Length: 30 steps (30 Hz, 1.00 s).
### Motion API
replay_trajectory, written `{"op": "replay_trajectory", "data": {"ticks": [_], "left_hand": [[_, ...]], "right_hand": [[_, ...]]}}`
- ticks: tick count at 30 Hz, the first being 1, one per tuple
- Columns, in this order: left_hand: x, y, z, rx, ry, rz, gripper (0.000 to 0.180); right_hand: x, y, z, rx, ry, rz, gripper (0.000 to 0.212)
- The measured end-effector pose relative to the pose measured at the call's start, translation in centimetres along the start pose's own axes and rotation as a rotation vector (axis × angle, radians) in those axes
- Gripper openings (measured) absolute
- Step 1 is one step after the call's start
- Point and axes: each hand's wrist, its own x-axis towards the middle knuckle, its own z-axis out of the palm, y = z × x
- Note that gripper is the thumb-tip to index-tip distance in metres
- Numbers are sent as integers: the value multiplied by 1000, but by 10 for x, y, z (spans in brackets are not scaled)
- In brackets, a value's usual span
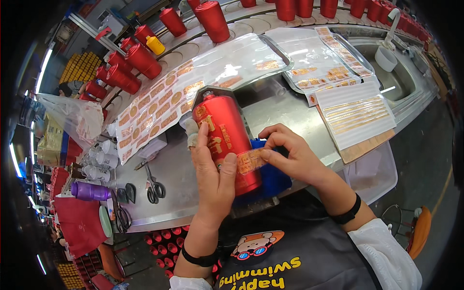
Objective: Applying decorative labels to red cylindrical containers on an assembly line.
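Note:
A shiny red bottle (224, 128) with gold decorations lies tilted before me, its neck pointing away. My left hand (211, 176) holds its left side, fingers stretched along the surface and thumb across the lower part. With thumb and forefinger, my right hand (290, 153) pinches the right end of a clear sticker with gold print (250, 160). The sticker's left part touches the bottle near my left thumb. Blue material (276, 180) shows beneath and beside the bottle's base. A greyish-white pad (190, 131) sits by my left fingertips.
Sheets of gold stickers (162, 104) cover the far left of the metal table (181, 193); a white strip sheet (357, 113) lies right. Scissors (153, 188) lie at left. Red bottles (211, 21) stand on a conveyor behind. A sink (394, 72) is at far right.

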Motion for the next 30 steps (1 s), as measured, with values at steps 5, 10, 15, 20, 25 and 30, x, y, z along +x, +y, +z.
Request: {"op": "replay_trajectory", "data": {"ticks": [5,10,15,20,25,30], "left_hand": [[1,-1,-1,-12,3,11,62],[0,-3,-2,5,10,22,63],[-1,3,-1,154,-21,69,78],[-1,3,-2,153,-9,64,81],[-2,1,-2,124,-19,49,79],[-1,2,-2,83,-28,32,77]], "right_hand": [[1,-2,-1,-21,-43,41,17],[1,2,0,-40,-45,22,17],[1,3,3,-22,-13,-4,19],[1,3,3,19,-26,32,20],[2,4,4,-16,-17,-16,19],[2,4,4,-23,-14,-38,19]]}}
